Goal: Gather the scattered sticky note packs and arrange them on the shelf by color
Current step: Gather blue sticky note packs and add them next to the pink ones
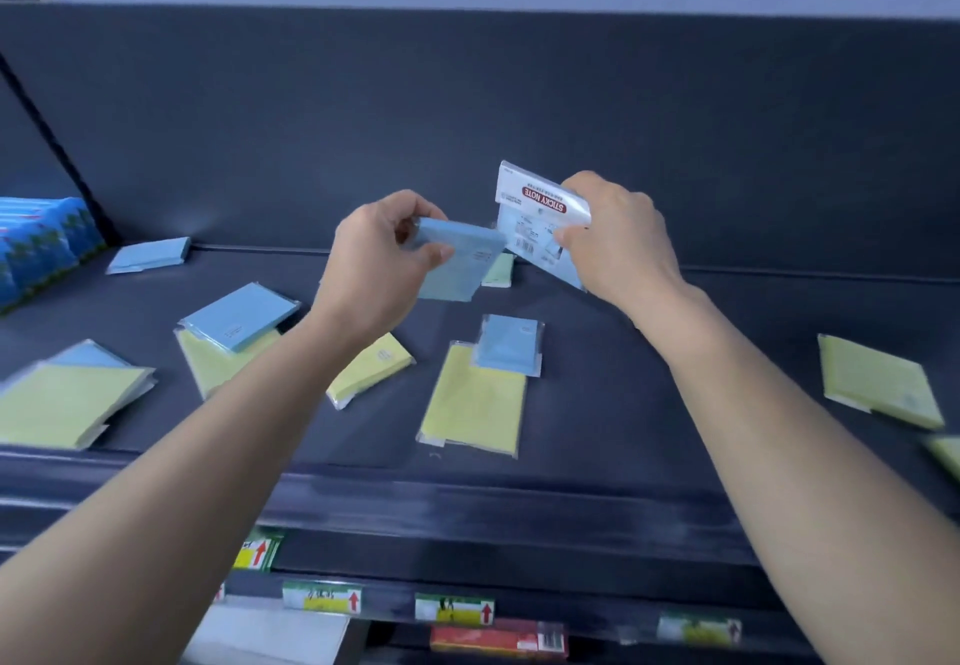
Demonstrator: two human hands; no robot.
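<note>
Far left: stack of blue patterned packs [41, 243] against the shelf [675, 415] divider. Next to it, one blue pack [148, 255] flat at the back wall. Front left: big yellow pack [67, 404] overlapping a blue one, blurred. Next right: blue pack [239, 316] lying on top of a yellow pack [205, 371], both skewed.

Left hand [379, 259]: raised above the shelf, fingers curled, thumb and fingertips pinching the near edge of a loose blue pack [460, 267], held tilted. Below its wrist, a small yellow pack [371, 368] flat on the shelf.

Centre: pale green pack [500, 270] at the back, partly hidden by the held packs. In front, a large yellow pack [472, 404] with a small blue pack [509, 345] resting on its top edge.

Right hand [618, 238]: also raised, fingers closed round a blue pack with a "STICKY NOTE" header card [540, 210], thumb on the front face. The two held packs nearly touch; I can't tell whether they make contact.

Right: yellow pack [878, 378] flat, well apart from the rest. Another yellow one [946, 456] cut off at the frame edge.
</note>
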